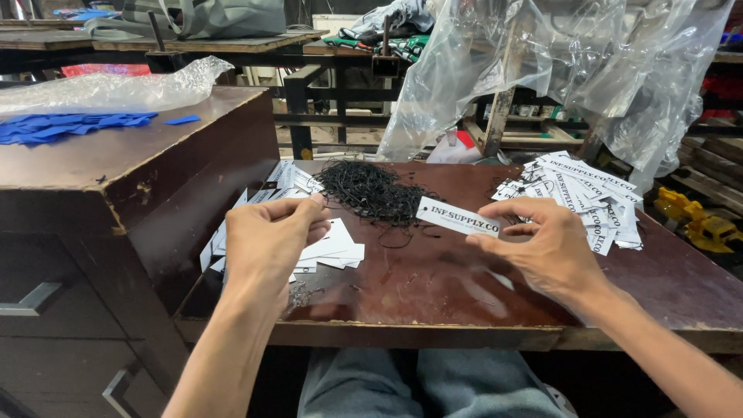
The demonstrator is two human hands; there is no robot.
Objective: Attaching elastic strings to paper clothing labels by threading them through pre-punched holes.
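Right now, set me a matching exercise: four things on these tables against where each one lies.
Things:
1. black string pile
2. blue paper pieces
3. printed tag heap
4. single white tag

Places:
A. raised table at far left
B. pinched in the right hand
C. middle back of the low table
D. right side of the low table

Pairs: 1-C, 2-A, 3-D, 4-B

The tag (458, 218) I hold is a narrow white card strip with dark print, pinched at its right end in my right hand (546, 246); it lies nearly flat above the desk (433, 286), its left end tilted slightly up. My left hand (267, 240) pinches a thin black string (321, 199) (barely visible) at the fingertips, just beside the heap of black strings (371, 192).
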